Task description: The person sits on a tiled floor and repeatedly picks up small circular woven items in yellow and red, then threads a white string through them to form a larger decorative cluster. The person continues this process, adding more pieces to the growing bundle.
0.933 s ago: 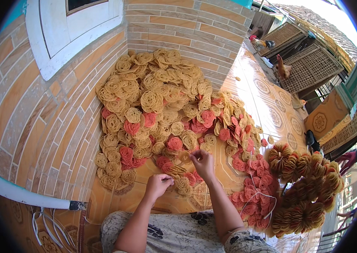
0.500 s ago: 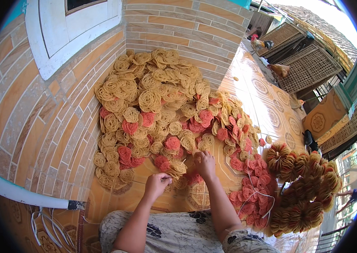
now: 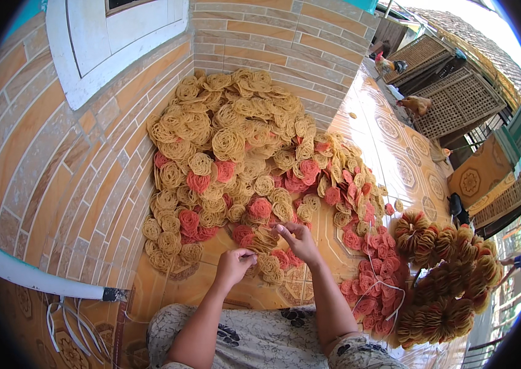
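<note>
My left hand (image 3: 234,269) is closed, its thumb and fingers pinched at the near edge of a small stack of tan lacy discs (image 3: 265,238). To the right of that stack, my right hand (image 3: 300,244) is bent with thumb and fingers drawn together; whatever they hold is too small to make out. Beyond both hands rises a big heap of tan lacy discs (image 3: 228,144), mixed with coral-pink discs (image 3: 260,208). One loose tan disc (image 3: 271,269) lies on the floor just below the hands, close to some pink ones.
At my right lie many pink discs (image 3: 376,280) with white string (image 3: 389,284) across them. Thick strung bundles of discs (image 3: 445,317) sit farther right. A brick-patterned wall (image 3: 82,160) and white door (image 3: 122,46) border the left. Chickens (image 3: 417,104) stand near woven panels (image 3: 460,98).
My left hand has shifted slightly right, and my right hand has turned, its fingertips now pointing left toward the stack. The whole view has moved a little.
</note>
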The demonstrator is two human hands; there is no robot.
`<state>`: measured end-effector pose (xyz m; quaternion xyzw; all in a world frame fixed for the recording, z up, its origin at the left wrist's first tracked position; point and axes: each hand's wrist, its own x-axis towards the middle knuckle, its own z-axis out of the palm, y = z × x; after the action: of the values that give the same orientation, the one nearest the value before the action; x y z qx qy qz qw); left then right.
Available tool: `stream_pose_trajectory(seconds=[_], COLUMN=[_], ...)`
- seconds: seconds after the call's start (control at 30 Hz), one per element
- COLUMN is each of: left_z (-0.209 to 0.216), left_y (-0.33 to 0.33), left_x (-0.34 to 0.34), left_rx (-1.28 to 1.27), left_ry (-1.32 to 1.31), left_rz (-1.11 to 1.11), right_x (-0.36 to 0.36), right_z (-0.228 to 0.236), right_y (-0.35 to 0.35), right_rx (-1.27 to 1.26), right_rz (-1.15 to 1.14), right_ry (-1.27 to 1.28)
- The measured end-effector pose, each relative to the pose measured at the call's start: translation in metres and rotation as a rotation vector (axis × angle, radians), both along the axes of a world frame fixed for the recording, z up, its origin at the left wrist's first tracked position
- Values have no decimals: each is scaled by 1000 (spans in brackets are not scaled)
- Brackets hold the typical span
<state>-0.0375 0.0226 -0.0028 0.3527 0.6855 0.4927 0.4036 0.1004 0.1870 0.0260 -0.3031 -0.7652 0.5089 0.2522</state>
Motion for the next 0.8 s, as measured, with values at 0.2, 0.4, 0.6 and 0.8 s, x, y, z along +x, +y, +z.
stream_pose_trajectory(seconds=[0.2, 0.4, 0.6, 0.8], left_z=[21, 25, 20, 13], left_y=[-21, -22, -22, -14], left_x=[-25, -31, -15, -27], left_rx=[-266, -56, -186, -145], left_ry=[397, -66, 131, 22], left_rz=[-145, -347, -282, -136], right_x=[-3, -24, -15, -30], right_z=[33, 37, 16, -19], right_y=[-21, -52, -15, -31], right_rx=[-264, -142, -364, -416], right_rz=[254, 199, -113, -23], right_ry=[-24, 73, 249, 251])
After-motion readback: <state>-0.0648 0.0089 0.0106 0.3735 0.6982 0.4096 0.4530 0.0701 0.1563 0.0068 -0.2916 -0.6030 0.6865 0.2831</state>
